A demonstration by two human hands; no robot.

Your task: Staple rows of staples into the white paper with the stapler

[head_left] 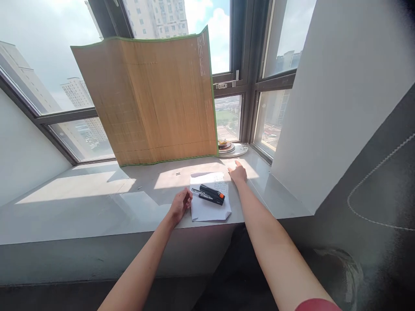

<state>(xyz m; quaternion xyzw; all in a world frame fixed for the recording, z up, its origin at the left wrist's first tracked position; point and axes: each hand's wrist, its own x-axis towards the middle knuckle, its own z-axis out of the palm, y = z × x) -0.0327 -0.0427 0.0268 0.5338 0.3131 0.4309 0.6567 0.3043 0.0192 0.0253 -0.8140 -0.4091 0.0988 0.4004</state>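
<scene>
A white stack of paper [210, 213], with handwriting at its upper right, lies on the window sill in front of me. On it rests a black stapler [212, 194] with an orange patch at its right end; its two long parts stand apart toward the left, and a silvery strip shows on the lower one. My left hand [180, 204] is closed beside the paper's left edge, fingers curled; whether anything is in them is hidden. Past the paper's upper right corner, my right hand [238, 173] has its index finger and thumb stretched apart over the sill, with nothing visible in it.
A bamboo mat [155, 99] with green edging leans against the window behind the paper. To its right, stacked plates [240, 150] stand in the corner. Small dark bits [178, 174] lie on the sill [81, 216]. A white wall [317, 108] rises at right.
</scene>
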